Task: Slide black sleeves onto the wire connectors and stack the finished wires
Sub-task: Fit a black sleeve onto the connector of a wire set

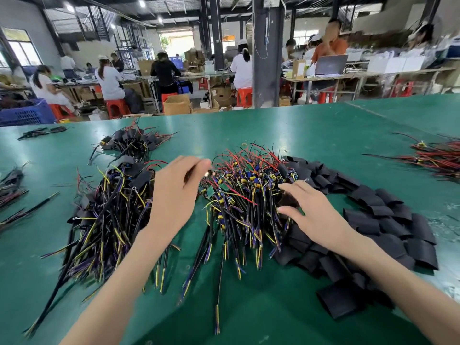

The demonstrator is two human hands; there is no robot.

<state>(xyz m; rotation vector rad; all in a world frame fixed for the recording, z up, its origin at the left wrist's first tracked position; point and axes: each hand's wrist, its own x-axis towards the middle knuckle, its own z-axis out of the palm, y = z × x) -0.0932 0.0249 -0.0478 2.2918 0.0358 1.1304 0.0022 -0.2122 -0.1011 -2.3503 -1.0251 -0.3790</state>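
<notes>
Green table (pixel 311 125) in busy workshop. Left hand (pixel 174 195) loosely curled over bare wire pile (pixel 244 195), grip unclear. Right hand (pixel 316 212) spread flat, empty, touching sleeves (pixel 388 220) at its right. Finished wires (pixel 107 215) left of left hand. Risk: tangled leads drag neighbours when one is lifted.

Both bare forearms are stretched forward over the green table (pixel 311 135), angled in toward each other. The left hand (pixel 174 195) is held palm down with the wrist a bit raised, fingers curled forward and the tips pretty blurred, so whether anything is pinched can't be made out. The right hand (pixel 313 215) is kept lower to the table, palm down, fingers spread loosely and pointed left, thumb stuck out toward the left hand.
</notes>
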